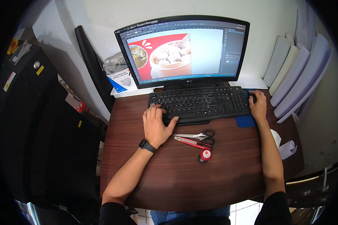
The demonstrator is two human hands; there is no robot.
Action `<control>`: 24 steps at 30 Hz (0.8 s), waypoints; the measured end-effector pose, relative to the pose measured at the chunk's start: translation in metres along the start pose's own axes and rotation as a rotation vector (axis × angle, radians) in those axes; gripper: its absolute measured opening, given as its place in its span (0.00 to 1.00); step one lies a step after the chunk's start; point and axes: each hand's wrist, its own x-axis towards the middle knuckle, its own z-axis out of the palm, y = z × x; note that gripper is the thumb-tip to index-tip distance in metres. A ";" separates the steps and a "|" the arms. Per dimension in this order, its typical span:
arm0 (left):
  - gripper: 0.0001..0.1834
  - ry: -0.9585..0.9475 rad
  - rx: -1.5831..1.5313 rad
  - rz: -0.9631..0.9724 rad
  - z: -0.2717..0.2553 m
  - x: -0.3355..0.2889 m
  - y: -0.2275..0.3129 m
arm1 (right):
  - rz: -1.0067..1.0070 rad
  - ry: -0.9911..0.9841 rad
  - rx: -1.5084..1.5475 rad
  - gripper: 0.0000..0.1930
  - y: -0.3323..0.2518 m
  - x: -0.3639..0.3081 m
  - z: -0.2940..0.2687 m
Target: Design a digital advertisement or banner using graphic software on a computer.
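left hand (157, 125) on the l end of the computer keyboard (199, 102), fingers slightly bent & resting, thumb splayed out nr the front edge, nothing gripped. right hand (259, 107) has its fingers curved over the computer mouse (252, 98), holding it just off the keyboard's r end; blue mouse pad (245, 121) shows l of & below those fingers. toward the body from the l thumb, & a bit r: scissors (189, 135), then a red utility knife (189, 141) alongside, w/ a round red-and-black item (205, 153) by its rear end. beyond both hands' fingers, the monitor (208, 48) shows a dumpling pic on red.
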 end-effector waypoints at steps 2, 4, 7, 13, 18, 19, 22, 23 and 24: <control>0.24 -0.001 0.000 -0.001 0.000 0.000 0.000 | -0.004 0.001 -0.001 0.15 0.000 0.000 0.000; 0.24 0.002 0.003 0.003 -0.001 0.000 0.000 | -0.004 0.003 0.010 0.15 -0.001 0.000 0.000; 0.24 0.003 0.015 0.008 -0.001 0.000 0.000 | -0.003 -0.009 0.005 0.16 -0.001 0.000 -0.002; 0.24 -0.006 -0.002 -0.004 -0.001 0.000 0.001 | 0.004 -0.005 0.010 0.16 0.000 0.000 0.000; 0.24 -0.001 0.005 0.002 0.000 0.000 0.001 | -0.005 -0.006 0.008 0.16 0.001 0.000 0.000; 0.24 0.001 0.011 0.004 0.000 0.000 0.001 | -0.004 -0.007 0.005 0.16 0.001 0.000 0.000; 0.24 -0.003 0.003 -0.002 0.000 0.000 0.001 | -0.006 -0.011 0.005 0.16 0.000 0.000 -0.001; 0.24 -0.003 0.003 -0.001 0.000 0.000 0.001 | -0.006 -0.010 0.004 0.16 0.000 0.000 -0.001; 0.24 -0.003 0.004 0.001 0.000 0.000 0.001 | -0.006 -0.007 0.007 0.16 0.001 0.000 -0.001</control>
